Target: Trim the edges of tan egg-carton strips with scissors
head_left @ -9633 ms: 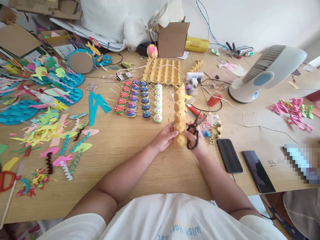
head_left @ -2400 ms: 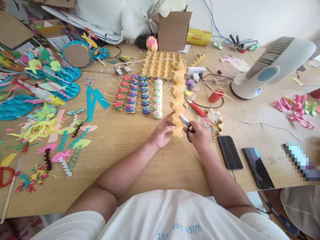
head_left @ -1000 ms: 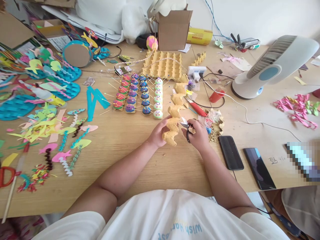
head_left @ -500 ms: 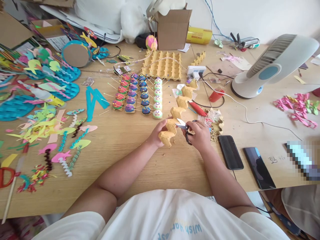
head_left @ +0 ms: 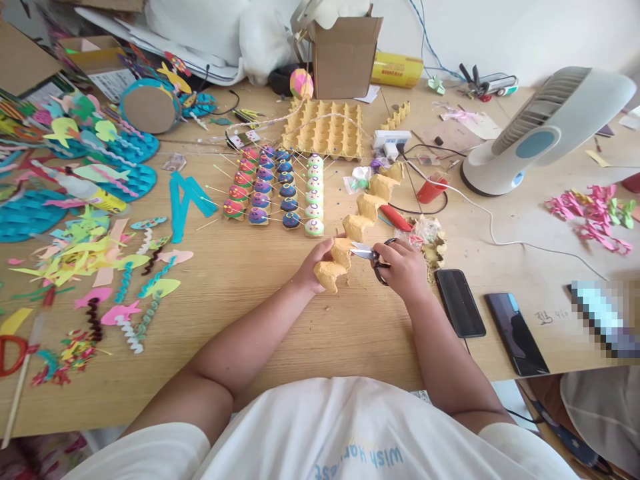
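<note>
A wide wooden desk (head_left: 280, 313) fills the room's near side, littered with paper cut-outs, a full egg tray (head_left: 324, 130) further back and rows of painted egg-cup figures (head_left: 275, 193) in front of it. Just ahead of the person, the left hand (head_left: 315, 265) has its fingers closed round the near end of a strip of egg-carton cups (head_left: 357, 223), which slants up and away to the right above the desk. The right hand (head_left: 403, 267) is clamped on a pair of scissors (head_left: 373, 254), blades touching the strip just beyond the left hand's grip. I'd judge the moulded pulp light and fairly stiff but crumbly, prone to tear at the thin necks between cups. Best held on a cup body close to the cut, as here. Two phones (head_left: 487, 317) lie to the right, a fan (head_left: 543, 127) beyond.
</note>
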Tool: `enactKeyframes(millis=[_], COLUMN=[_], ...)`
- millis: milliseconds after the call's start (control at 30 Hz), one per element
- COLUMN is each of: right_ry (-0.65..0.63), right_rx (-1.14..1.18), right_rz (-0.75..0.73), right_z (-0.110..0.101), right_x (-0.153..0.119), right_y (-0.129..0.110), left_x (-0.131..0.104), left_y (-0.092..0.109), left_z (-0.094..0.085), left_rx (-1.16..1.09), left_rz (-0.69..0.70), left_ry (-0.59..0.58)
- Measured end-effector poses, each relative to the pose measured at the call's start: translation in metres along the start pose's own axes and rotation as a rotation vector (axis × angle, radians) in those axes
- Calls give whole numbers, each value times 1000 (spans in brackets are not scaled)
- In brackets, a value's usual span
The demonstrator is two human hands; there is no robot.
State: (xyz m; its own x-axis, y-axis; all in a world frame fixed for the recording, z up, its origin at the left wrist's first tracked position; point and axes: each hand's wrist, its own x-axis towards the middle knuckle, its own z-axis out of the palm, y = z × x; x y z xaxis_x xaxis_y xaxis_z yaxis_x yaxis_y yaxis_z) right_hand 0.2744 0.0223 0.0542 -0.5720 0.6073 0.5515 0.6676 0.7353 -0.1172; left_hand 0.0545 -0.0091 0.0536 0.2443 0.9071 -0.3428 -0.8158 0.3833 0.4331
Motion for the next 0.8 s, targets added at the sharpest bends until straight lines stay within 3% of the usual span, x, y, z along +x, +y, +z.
enactKeyframes(millis=[567, 800], right_ry=[-53, -51], right_rx=[-15, 56], right_rz=[-36, -3], right_z=[-11, -5], right_x=[3, 0], right_y=[5, 7], left_x=[-2, -3], left_y=[3, 2], left_z=[6, 6], left_rx=[-30, 30], left_rz=[-74, -49], left_ry=[59, 63])
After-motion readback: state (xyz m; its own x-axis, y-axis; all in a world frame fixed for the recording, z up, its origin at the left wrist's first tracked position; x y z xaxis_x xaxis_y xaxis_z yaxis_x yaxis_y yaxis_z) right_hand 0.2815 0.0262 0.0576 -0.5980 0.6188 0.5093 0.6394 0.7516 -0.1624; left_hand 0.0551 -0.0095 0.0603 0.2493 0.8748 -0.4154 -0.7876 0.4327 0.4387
